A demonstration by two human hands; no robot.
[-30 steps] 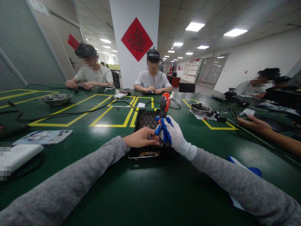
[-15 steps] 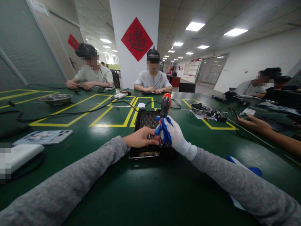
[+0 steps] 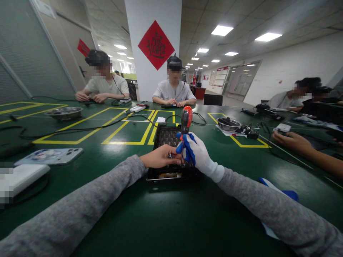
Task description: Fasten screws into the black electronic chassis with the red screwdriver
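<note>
In the head view a flat black device housing (image 3: 164,134) with rows of small fittings lies before me on the green table. My right hand (image 3: 200,154), in a white and blue glove, grips a red and black screwdriver (image 3: 185,123). The screwdriver stands nearly upright with its shaft pointing down into the housing. My left hand (image 3: 160,156) is bare and rests over the housing. Its fingers are pinched together close to the shaft's lower end, and what they hold is too small to make out. The screwdriver's tip is hidden by my fingers.
A phone (image 3: 72,152) and a white box (image 3: 29,175) lie to my left. Metal bowls stand at the left (image 3: 65,113) and the right (image 3: 229,124). A blue and white glove (image 3: 291,195) lies under my right forearm. Co-workers sit around; one's hand (image 3: 297,142) reaches in from the right.
The screwdriver's handle has tipped slightly left and turned, while both my hands stay in about the same place. At the right, the co-worker's hand has shifted slightly.
</note>
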